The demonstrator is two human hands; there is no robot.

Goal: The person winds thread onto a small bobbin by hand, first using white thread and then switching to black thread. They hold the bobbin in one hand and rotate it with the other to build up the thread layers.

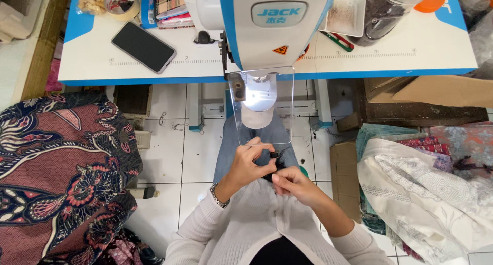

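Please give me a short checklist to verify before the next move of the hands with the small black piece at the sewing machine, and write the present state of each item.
1. Left hand has a grip on the small black piece: ok, its fingertips pinch it.
2. Right hand supports the piece from below: ok, it touches the piece.
3. Hands are away from the needle area behind the clear guard: ok, they are below the guard's lower edge.
4. Machine lamp lights the work area: ok, it is bright.
5. Thread is on the piece: cannot tell, too small.
6. Phone lies apart from the sewing machine: ok.
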